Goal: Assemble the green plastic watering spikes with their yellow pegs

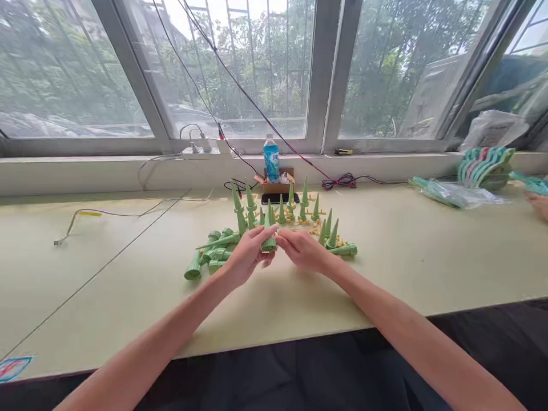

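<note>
My left hand (250,251) is closed around a green plastic watering spike (269,244), its round threaded end turned toward me. Close against its side, my right hand (299,246) pinches a small yellow plastic valve (276,233), mostly hidden by the fingertips. Beyond my hands, several green spikes (281,211) stand upright, points up. Small yellow pieces (314,230) lie scattered among them. Left of my left hand is a pile of green spikes (217,254) lying on their sides. Another spike (345,250) lies to the right of my right hand.
A bottle of blue liquid (271,158) and a small cardboard box (276,187) stand by the window, behind a dark phone (280,198). Cables (342,181) run along the back of the table (411,245). At far right, plastic-bagged items (460,191) lie near another person's hand (538,204).
</note>
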